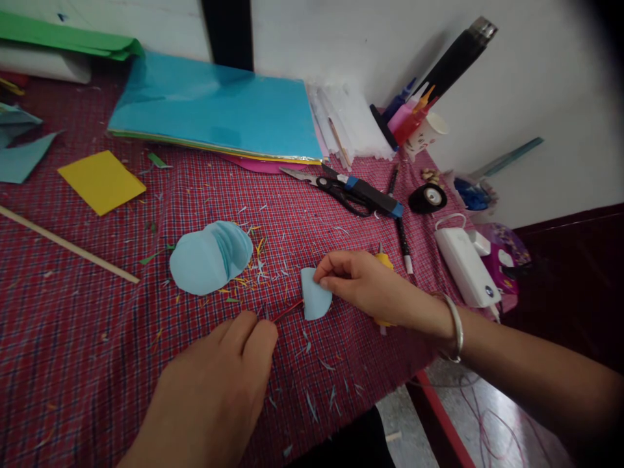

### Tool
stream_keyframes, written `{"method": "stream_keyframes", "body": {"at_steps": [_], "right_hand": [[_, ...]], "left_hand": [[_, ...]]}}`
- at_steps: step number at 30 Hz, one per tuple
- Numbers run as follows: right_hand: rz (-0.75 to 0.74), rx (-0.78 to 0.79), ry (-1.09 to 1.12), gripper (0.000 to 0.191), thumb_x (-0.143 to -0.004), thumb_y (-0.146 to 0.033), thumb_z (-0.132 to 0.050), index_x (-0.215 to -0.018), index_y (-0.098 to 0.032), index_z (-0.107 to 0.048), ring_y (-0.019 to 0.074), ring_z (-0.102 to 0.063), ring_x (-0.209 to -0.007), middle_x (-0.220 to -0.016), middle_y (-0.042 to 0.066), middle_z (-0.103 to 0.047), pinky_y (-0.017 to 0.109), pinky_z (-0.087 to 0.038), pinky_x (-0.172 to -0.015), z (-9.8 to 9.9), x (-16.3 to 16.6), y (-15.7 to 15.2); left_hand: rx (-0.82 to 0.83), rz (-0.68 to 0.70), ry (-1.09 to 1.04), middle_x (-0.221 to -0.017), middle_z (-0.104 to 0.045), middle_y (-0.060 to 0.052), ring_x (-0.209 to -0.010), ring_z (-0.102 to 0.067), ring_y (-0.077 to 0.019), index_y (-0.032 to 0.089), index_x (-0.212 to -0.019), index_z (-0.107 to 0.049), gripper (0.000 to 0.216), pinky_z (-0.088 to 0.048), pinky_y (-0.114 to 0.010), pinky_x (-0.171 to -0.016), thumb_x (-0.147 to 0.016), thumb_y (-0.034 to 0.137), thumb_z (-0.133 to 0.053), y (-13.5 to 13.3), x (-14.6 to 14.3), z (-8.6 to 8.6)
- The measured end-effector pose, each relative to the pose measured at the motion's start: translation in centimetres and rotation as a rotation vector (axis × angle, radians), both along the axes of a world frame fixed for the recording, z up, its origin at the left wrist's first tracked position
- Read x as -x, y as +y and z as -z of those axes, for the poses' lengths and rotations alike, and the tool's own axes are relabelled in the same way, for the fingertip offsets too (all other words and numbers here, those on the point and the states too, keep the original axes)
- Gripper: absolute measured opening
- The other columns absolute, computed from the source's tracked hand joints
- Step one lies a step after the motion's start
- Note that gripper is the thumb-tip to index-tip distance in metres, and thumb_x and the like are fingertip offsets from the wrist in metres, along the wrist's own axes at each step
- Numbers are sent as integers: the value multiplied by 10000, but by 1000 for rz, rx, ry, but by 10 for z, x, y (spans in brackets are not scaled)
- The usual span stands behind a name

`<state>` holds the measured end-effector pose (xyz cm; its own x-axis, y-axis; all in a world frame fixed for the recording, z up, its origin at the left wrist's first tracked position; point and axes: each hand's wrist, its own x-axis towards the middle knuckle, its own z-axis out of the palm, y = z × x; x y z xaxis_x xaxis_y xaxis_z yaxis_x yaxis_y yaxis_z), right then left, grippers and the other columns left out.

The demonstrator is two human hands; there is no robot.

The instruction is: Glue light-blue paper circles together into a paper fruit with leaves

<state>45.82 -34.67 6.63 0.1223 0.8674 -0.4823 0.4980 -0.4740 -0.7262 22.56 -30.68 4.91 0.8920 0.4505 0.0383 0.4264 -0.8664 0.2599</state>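
Between the thumb and fingers of my right hand is a half-round piece of light blue paper, apparently folded, with its straight edge facing left. My left hand is closed, low in the view, and a thin red stick runs from its fingers towards the paper's straight edge. Whether the stick touches the paper I cannot tell. Left of the hands lies a pile of light blue paper rounds, some folded upright. Partly behind my right wrist sits a yellow object, mostly hidden.
Paper scraps litter the checked red cloth. Farther back are blue sheets, scissors, a cutter and black tape. A white power bank stands right, a yellow paper square and wooden stick left.
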Motion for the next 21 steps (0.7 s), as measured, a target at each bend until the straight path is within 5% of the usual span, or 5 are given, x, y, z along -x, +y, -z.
{"method": "stream_keyframes", "body": {"at_steps": [21], "right_hand": [[-91, -50, -135, 267, -839, -101, -487, -967, -205, -697, 113, -579, -643, -809, 0, -701, 243, -423, -572, -3, 4, -2]], "left_hand": [[-3, -15, 57, -678, -547, 1, -566, -603, -209, 224, -734, -493, 256, -409, -316, -467, -761, 16, -346, 0, 1, -3]]}}
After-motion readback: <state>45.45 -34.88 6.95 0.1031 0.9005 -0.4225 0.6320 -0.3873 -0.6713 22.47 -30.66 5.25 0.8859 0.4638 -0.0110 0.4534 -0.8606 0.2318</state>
